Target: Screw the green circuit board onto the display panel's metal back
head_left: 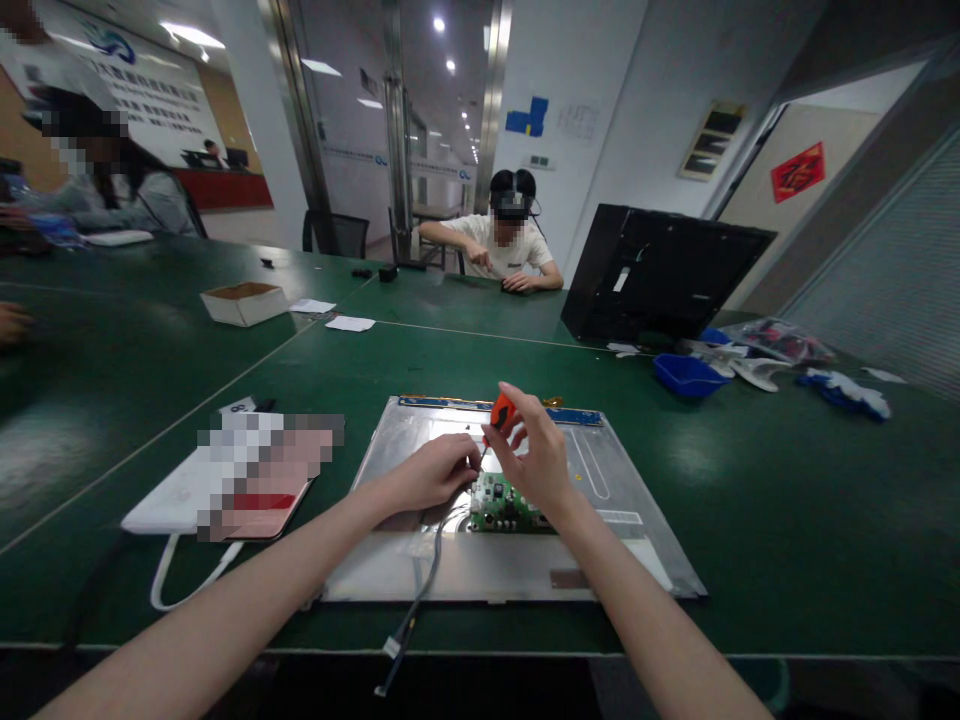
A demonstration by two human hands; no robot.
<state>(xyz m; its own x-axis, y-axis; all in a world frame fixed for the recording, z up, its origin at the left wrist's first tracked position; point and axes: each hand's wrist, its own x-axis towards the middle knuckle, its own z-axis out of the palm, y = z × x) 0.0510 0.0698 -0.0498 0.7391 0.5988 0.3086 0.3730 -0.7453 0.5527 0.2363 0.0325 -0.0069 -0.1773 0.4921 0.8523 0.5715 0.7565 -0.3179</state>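
Observation:
My right hand (534, 455) grips an orange-and-black screwdriver (504, 412), tilted with its thin shaft pointing down at the upper left corner of a green circuit board (495, 505). Close by the screwdriver's tip, my left hand (442, 468) has its fingers pinched together; what is between them is hidden. Under the board lies a silver metal display panel (465, 570), flat on the table, with a blue strip along its far edge. A grey cable (437, 555) runs from beneath my left hand over the panel's near edge, its plug ends hanging down.
Left of the panel lie a white device (172, 500) and a pink phone (292, 490) with a white cable. Beyond are an open cardboard box (244, 305), a black monitor housing (660, 270), a blue tray (688, 378) and gloves (847, 392). A person (517, 240) sits opposite.

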